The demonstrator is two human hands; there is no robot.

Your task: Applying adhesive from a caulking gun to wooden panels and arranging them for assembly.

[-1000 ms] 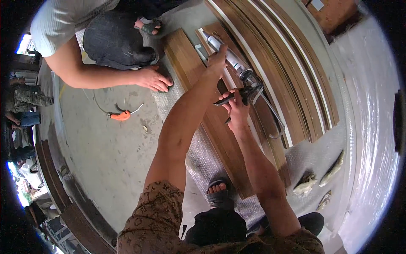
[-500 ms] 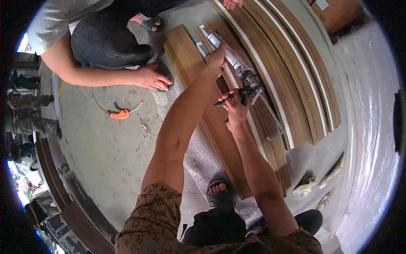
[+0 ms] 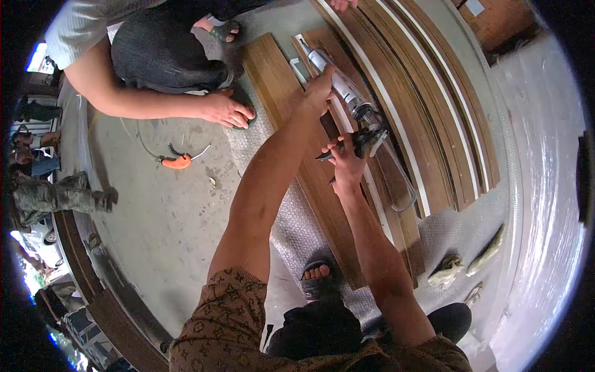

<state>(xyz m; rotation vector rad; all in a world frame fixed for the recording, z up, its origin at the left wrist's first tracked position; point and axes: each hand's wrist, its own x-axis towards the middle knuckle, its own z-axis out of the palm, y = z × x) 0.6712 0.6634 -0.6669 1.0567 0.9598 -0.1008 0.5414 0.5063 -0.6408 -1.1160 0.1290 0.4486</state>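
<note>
Concrete floor (image 3: pixel 167 217) spreads around the work, with bubble wrap (image 3: pixel 294 229) laid under long brown boards (image 3: pixel 427 167) that carry white strips. Over the past second hardly anything has shifted at the silver caulking gun (image 3: pixel 348 93): it lies slantwise above the boards, tip toward the far end, hooked rod trailing back, and both grips look the same. I take that to mean the work is holding steady. The left hand (image 3: pixel 321 87) is wrapped around the barrel; the right hand (image 3: pixel 348 162) has its fingers curled about the black handle, though how hard it squeezes I can't tell, nor whether the tip touches wood. What's new is another person's fingertips (image 3: pixel 339 4) at the far edge of the boards. A crouching co-worker's hand (image 3: pixel 229 110) rests low beside the near board, close enough to crowd that side. An orange-handled tool (image 3: pixel 178 162) lies well apart on the floor, and pale crumpled gloves (image 3: pixel 446 273) sit to the right, near tall clear plastic wrapping (image 3: pixel 539 155). Neither blocks the gun.
</note>
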